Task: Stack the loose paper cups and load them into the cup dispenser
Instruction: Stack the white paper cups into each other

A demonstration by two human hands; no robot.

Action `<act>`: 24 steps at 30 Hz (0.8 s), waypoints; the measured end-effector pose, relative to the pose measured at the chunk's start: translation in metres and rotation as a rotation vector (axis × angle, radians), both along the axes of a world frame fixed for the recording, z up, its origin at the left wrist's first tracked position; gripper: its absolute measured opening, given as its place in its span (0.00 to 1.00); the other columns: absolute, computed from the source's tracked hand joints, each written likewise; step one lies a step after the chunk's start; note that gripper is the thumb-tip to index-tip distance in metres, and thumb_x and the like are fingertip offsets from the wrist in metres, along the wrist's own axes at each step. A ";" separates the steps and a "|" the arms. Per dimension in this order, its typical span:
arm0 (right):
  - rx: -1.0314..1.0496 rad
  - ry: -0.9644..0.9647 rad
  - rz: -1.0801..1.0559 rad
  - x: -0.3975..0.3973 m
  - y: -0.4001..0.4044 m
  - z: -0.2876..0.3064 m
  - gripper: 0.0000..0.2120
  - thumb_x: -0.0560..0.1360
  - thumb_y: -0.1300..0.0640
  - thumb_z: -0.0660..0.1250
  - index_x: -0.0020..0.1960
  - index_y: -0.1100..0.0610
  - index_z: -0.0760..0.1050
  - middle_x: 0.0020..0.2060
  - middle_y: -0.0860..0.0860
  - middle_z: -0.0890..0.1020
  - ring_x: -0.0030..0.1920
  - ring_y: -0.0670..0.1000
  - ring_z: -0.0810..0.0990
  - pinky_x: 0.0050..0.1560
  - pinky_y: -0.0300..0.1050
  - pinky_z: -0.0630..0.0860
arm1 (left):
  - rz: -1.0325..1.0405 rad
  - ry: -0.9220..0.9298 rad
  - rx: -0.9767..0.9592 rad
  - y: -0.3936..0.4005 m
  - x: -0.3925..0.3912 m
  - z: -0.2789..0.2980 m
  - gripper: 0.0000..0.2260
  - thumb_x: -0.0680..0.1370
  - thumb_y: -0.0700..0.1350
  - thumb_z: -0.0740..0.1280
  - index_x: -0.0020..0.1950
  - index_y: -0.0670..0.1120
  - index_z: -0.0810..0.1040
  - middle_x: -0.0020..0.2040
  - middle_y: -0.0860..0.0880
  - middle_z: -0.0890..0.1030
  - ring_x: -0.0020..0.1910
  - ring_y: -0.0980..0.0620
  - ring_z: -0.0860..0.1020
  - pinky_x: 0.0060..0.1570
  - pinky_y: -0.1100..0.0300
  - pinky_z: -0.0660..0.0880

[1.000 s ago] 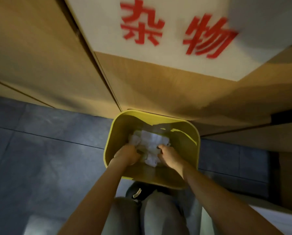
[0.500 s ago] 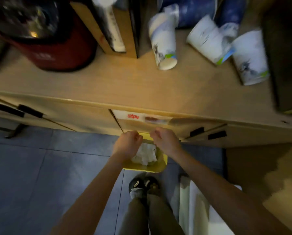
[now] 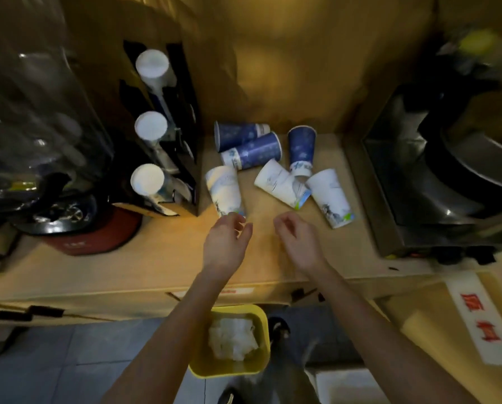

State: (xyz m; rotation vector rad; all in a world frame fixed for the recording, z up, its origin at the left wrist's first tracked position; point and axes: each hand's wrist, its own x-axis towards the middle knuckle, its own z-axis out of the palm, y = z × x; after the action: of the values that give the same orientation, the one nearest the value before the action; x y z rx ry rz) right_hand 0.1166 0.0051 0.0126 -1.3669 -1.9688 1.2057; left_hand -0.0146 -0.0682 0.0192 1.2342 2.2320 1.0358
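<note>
Several loose paper cups lie on their sides on the wooden counter (image 3: pixel 156 258): three blue ones (image 3: pixel 252 151) at the back and three white ones in front, among them a white cup (image 3: pixel 225 189) on the left and another white cup (image 3: pixel 331 196) on the right. To their left stands the black cup dispenser (image 3: pixel 168 135), with white cup bottoms showing in three tubes. My left hand (image 3: pixel 225 246) hovers just below the left white cup, fingers apart and empty. Beside it, over bare counter, my right hand (image 3: pixel 297 243) has loosely curled fingers and holds nothing.
A yellow bin (image 3: pixel 260 322) with crumpled white paper sits on the floor below the counter edge. A dark appliance on a red base (image 3: pixel 98 237) stands at the left, and a metal machine (image 3: pixel 436 176) at the right. Red-lettered labels mark the cabinet fronts.
Both hands have left the yellow bin on the floor and risen over the counter. The view has swung up from the cabinet door to the cups and dispenser.
</note>
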 end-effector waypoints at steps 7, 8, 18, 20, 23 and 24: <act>0.067 -0.110 0.073 -0.003 0.071 0.003 0.10 0.77 0.57 0.60 0.56 0.59 0.73 0.48 0.55 0.80 0.49 0.53 0.78 0.50 0.47 0.73 | 0.131 0.111 0.053 0.047 0.000 -0.004 0.06 0.76 0.42 0.64 0.49 0.41 0.77 0.47 0.42 0.79 0.46 0.46 0.76 0.41 0.59 0.67; 0.091 -0.139 0.099 -0.005 0.081 0.001 0.11 0.77 0.57 0.61 0.58 0.60 0.72 0.51 0.56 0.79 0.51 0.53 0.77 0.51 0.46 0.73 | 0.150 0.125 0.049 0.052 0.000 -0.006 0.06 0.76 0.41 0.64 0.50 0.40 0.76 0.49 0.40 0.79 0.48 0.43 0.76 0.42 0.57 0.69; 0.270 -0.490 0.332 -0.031 0.150 -0.029 0.34 0.74 0.53 0.65 0.74 0.58 0.52 0.72 0.57 0.62 0.71 0.57 0.60 0.71 0.51 0.58 | 0.311 0.096 -0.272 0.096 -0.024 -0.046 0.34 0.70 0.55 0.64 0.69 0.36 0.61 0.69 0.31 0.64 0.66 0.32 0.63 0.66 0.41 0.61; 0.311 -0.567 0.386 -0.036 0.151 -0.036 0.37 0.74 0.50 0.64 0.75 0.57 0.47 0.75 0.58 0.57 0.74 0.58 0.55 0.73 0.54 0.56 | 0.395 -0.021 -0.325 0.103 -0.035 -0.051 0.38 0.69 0.57 0.66 0.70 0.36 0.58 0.70 0.32 0.62 0.69 0.34 0.60 0.68 0.44 0.57; 0.329 -0.704 0.455 -0.042 0.148 -0.045 0.41 0.74 0.48 0.64 0.75 0.57 0.42 0.75 0.60 0.53 0.75 0.61 0.51 0.73 0.56 0.53 | 0.507 -0.317 -0.321 0.107 -0.051 -0.057 0.40 0.66 0.56 0.72 0.69 0.37 0.60 0.67 0.34 0.67 0.66 0.35 0.65 0.67 0.45 0.64; 0.328 -0.726 0.457 -0.045 0.146 -0.045 0.41 0.74 0.47 0.64 0.75 0.57 0.41 0.76 0.60 0.52 0.75 0.61 0.50 0.73 0.56 0.53 | 0.545 -0.430 -0.303 0.108 -0.055 -0.056 0.41 0.65 0.56 0.74 0.68 0.38 0.61 0.65 0.35 0.70 0.63 0.36 0.69 0.64 0.44 0.68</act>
State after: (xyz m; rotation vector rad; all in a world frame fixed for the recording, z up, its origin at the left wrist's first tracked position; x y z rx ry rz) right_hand 0.0716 0.1515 -0.0323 -1.3257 -2.9465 0.5098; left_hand -0.0696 0.0398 -0.0370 0.2401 2.2950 0.9738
